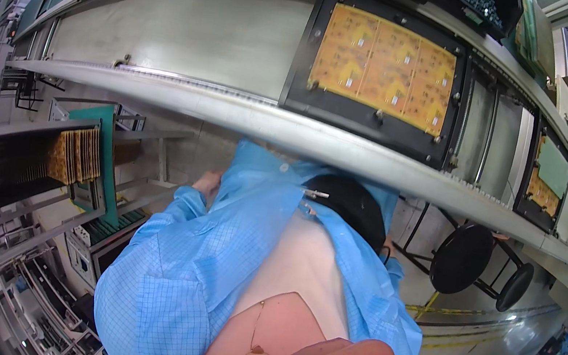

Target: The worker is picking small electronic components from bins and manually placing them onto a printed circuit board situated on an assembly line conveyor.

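My left hand (207,183) shows only as a small patch past the blue coat sleeve (180,235), low at my side and under the conveyor's front rail (235,113). Its fingers are hidden, and nothing can be seen in it. My right hand is out of sight behind my blue coat. On the conveyor above sits a black carrier frame (305,48) holding an orange circuit board panel (381,66), beyond the rail and away from both hands.
A second black carrier (546,180) with orange and green boards rides the conveyor at the right. Two black round stools (461,257) stand on the floor to the right. At the left a rack (7,165) holds several upright orange boards (74,153) beside a green panel (106,151).
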A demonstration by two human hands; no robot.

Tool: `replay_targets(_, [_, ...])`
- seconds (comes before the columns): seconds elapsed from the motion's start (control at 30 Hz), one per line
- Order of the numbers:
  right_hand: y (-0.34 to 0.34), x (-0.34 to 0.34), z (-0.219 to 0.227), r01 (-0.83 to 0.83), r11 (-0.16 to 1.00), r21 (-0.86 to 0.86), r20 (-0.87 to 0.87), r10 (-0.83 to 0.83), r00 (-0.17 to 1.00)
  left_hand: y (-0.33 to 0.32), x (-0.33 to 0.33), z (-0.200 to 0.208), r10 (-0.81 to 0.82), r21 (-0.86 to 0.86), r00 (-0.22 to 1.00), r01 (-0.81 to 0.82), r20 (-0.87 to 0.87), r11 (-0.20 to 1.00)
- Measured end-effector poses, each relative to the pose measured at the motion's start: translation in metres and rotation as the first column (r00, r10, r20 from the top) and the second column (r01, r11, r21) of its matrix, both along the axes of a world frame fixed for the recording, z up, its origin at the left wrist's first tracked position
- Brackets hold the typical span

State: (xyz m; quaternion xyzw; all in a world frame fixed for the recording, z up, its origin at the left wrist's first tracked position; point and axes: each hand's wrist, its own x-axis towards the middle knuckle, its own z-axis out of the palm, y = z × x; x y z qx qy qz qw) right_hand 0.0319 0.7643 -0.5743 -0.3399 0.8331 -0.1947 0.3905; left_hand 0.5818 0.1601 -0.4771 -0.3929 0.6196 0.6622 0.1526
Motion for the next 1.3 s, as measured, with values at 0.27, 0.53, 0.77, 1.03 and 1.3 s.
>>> replay_targets(0.27, [-0.23, -0.017, 0.175, 0.613, 0.743, -0.27, 0.444, -0.468, 0.764, -0.077, 0.064, 0.009, -0.524, -0.425, 0.824, 0.404, -0.216, 0.81])
replay_targets(0.53, [-0.21, -0.041, 0.288, 0.979, 0.192, -0.071, 0.714, -0.676, 0.184, -0.064, 0.007, 0.052, -0.15, -0.296, 0.986, 0.121, -0.077, 0.947])
replay_targets(0.77, [-0.18, -0.008, 0.291, 0.984, 0.109, -0.141, 0.623, -0.762, 0.173, -0.093, -0.041, 0.038, 0.159, -0.303, 0.986, -0.139, 0.042, 0.943])
replay_targets(1.03, [-0.203, 0.066, 0.254, 0.54, 0.842, -0.002, -0.128, -0.536, 0.835, -0.077, -0.065, 0.054, 0.281, -0.575, 0.946, -0.141, 0.162, 0.806])
replay_targets(1.3, [-0.339, 0.025, 0.543, 0.271, 0.917, -0.294, 0.419, -0.131, 0.898, -0.092, -0.171, 0.403, -0.35, -0.38, 0.933, 0.295, -0.085, 0.877])
